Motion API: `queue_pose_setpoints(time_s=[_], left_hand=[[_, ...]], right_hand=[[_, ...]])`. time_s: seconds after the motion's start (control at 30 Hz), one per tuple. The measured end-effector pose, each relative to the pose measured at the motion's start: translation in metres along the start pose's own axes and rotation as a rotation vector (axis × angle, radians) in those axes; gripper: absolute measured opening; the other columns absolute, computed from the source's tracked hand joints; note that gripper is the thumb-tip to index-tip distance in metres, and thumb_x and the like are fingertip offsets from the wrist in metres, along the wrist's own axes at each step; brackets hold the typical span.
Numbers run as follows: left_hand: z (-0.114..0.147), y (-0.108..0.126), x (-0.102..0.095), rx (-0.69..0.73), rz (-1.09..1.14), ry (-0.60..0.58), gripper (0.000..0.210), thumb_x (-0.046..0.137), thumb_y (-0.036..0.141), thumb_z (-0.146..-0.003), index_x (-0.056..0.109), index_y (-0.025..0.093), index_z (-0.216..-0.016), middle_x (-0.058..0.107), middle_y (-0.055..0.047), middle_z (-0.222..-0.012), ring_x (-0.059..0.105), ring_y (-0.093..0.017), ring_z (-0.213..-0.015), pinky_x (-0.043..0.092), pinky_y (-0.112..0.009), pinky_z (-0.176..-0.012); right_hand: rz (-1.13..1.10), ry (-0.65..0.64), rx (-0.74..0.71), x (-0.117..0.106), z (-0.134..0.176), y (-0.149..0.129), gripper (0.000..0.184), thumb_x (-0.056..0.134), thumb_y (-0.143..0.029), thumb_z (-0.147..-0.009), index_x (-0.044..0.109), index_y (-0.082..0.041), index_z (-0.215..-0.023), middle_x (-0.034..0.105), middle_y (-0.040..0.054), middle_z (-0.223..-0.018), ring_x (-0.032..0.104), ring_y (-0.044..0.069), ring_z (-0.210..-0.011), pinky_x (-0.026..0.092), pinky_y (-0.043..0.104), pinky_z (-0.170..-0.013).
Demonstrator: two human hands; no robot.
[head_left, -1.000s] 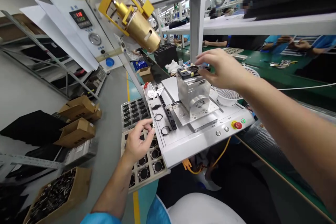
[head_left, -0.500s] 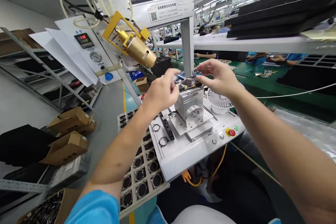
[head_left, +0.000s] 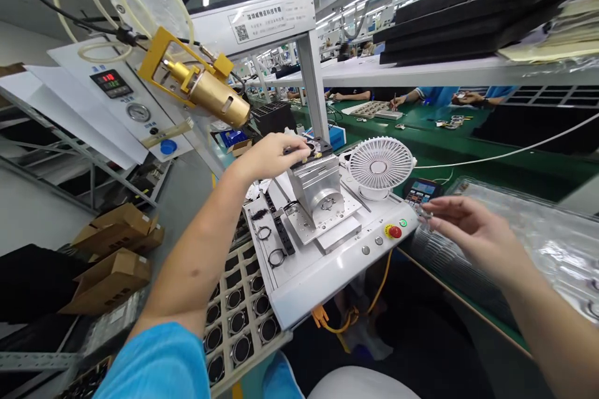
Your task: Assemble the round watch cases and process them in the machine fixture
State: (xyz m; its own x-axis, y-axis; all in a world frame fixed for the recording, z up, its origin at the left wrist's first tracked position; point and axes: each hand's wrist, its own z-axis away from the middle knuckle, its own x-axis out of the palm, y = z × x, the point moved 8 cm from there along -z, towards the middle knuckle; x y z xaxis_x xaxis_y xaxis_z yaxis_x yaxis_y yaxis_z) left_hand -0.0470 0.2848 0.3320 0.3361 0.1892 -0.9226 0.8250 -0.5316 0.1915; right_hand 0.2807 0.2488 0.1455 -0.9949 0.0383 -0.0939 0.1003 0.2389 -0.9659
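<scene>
My left hand (head_left: 276, 154) reaches over the silver metal fixture block (head_left: 316, 184). Its fingers are pinched at the black holder (head_left: 322, 146) on top, and whatever lies between them is hidden. Out to the right, my right hand (head_left: 475, 234) is closed, with a small silvery part (head_left: 423, 213) between thumb and fingertips. The part is too small for me to tell its kind. Behind that part lies a black handheld keypad (head_left: 421, 190) with a lit display. A gold-coloured dispenser head (head_left: 219, 100) hangs at the upper left of the fixture.
A white fan (head_left: 381, 165) stands right of the fixture. On the machine's front edge sits a red stop button (head_left: 394, 232). A tray (head_left: 276, 346) of round black-faced parts is at lower left, clear plastic trays (head_left: 528, 230) at right. Co-workers' hands show across the green bench (head_left: 449, 143).
My right hand has left the fixture and moved right and down, carrying the small silvery part. My left hand stays at the fixture. The view has shifted to the right.
</scene>
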Motion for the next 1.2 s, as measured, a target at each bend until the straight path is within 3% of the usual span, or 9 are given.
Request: queue_pose_setpoints(time_s=[0.1, 0.23, 0.43, 0.67, 0.77, 0.87, 0.97, 1.1, 1.2], left_hand=[[0.015, 0.003, 0.010, 0.028, 0.010, 0.008, 0.036, 0.061, 0.043, -0.096, 0.073, 0.021, -0.122, 0.070, -0.011, -0.138, 0.063, -0.029, -0.133, 0.048, -0.046, -0.113], [0.018, 0.018, 0.020, -0.014, -0.132, 0.069, 0.045, 0.054, 0.050, -0.100, 0.069, 0.018, -0.129, 0.069, -0.012, -0.139, 0.059, -0.031, -0.137, 0.043, -0.052, -0.119], [0.023, 0.028, 0.033, -0.060, -0.175, 0.103, 0.077, 0.066, 0.074, -0.084, 0.063, 0.017, -0.136, 0.064, -0.017, -0.144, 0.054, -0.038, -0.138, 0.043, -0.055, -0.118], [0.027, 0.014, 0.029, -0.030, -0.132, 0.084, 0.080, 0.067, 0.074, -0.083, 0.059, 0.021, -0.143, 0.059, -0.017, -0.149, 0.049, -0.037, -0.143, 0.038, -0.059, -0.121], [0.048, 0.019, 0.024, -0.018, -0.048, 0.148, 0.071, 0.055, 0.074, -0.091, 0.058, 0.026, -0.143, 0.057, -0.013, -0.152, 0.043, -0.036, -0.149, 0.033, -0.062, -0.123], [0.096, 0.042, 0.033, 0.054, 0.091, 0.363, 0.060, 0.050, 0.072, -0.094, 0.062, 0.031, -0.138, 0.062, -0.010, -0.147, 0.049, -0.033, -0.145, 0.036, -0.063, -0.122], [0.148, 0.066, 0.081, 0.131, 0.413, 0.437, 0.039, 0.063, 0.056, -0.095, 0.070, 0.029, -0.122, 0.073, -0.010, -0.125, 0.066, -0.029, -0.125, 0.052, -0.057, -0.111], [0.190, 0.075, 0.180, -0.166, 0.778, 0.308, 0.026, 0.075, 0.041, -0.090, 0.075, 0.025, -0.111, 0.076, -0.013, -0.112, 0.074, -0.029, -0.106, 0.062, -0.048, -0.094], [0.213, 0.085, 0.241, -0.384, 0.971, 0.167, 0.026, 0.075, 0.037, -0.090, 0.075, 0.024, -0.114, 0.078, -0.014, -0.113, 0.074, -0.029, -0.108, 0.060, -0.046, -0.099]], right_hand=[[0.012, -0.010, 0.197, 0.002, 0.016, 0.048, 0.050, 0.088, -0.054, -0.057, 0.069, -0.026, -0.093, 0.077, 0.0120, -0.102, 0.073, 0.038, -0.103, 0.060, 0.051, -0.098], [0.046, -0.077, 0.275, 0.014, 0.028, 0.086, 0.059, 0.085, -0.060, -0.059, 0.066, -0.023, -0.101, 0.076, 0.0150, -0.109, 0.072, 0.038, -0.108, 0.058, 0.053, -0.101], [0.240, -0.196, 0.269, 0.026, 0.026, 0.111, 0.068, 0.070, -0.058, -0.074, 0.057, -0.017, -0.126, 0.076, 0.0151, -0.108, 0.075, 0.033, -0.095, 0.061, 0.047, -0.089], [0.737, -0.379, 0.231, 0.055, 0.026, 0.127, 0.087, 0.060, -0.038, -0.086, 0.030, -0.011, -0.162, 0.078, 0.0114, -0.103, 0.075, 0.036, -0.095, 0.055, 0.044, -0.086], [0.832, -0.412, 0.239, 0.062, 0.030, 0.137, 0.090, 0.057, -0.038, -0.090, 0.018, -0.008, -0.166, 0.076, 0.0154, -0.110, 0.073, 0.040, -0.103, 0.053, 0.048, -0.091], [0.829, -0.400, 0.226, 0.064, 0.032, 0.142, 0.092, 0.055, -0.038, -0.092, 0.011, -0.007, -0.167, 0.074, 0.0177, -0.116, 0.072, 0.041, -0.105, 0.052, 0.049, -0.091], [0.766, -0.358, 0.222, 0.058, 0.027, 0.142, 0.093, 0.057, -0.036, -0.090, 0.012, -0.005, -0.165, 0.075, 0.0172, -0.113, 0.073, 0.037, -0.098, 0.053, 0.045, -0.086], [0.702, -0.332, 0.215, 0.045, 0.026, 0.132, 0.086, 0.063, -0.036, -0.083, 0.033, -0.009, -0.159, 0.076, 0.0120, -0.102, 0.073, 0.030, -0.083, 0.055, 0.041, -0.080], [0.499, -0.398, 0.198, 0.050, 0.052, 0.117, 0.073, 0.068, -0.042, -0.081, 0.051, -0.014, -0.146, 0.076, 0.0096, -0.099, 0.071, 0.026, -0.075, 0.057, 0.039, -0.075]])
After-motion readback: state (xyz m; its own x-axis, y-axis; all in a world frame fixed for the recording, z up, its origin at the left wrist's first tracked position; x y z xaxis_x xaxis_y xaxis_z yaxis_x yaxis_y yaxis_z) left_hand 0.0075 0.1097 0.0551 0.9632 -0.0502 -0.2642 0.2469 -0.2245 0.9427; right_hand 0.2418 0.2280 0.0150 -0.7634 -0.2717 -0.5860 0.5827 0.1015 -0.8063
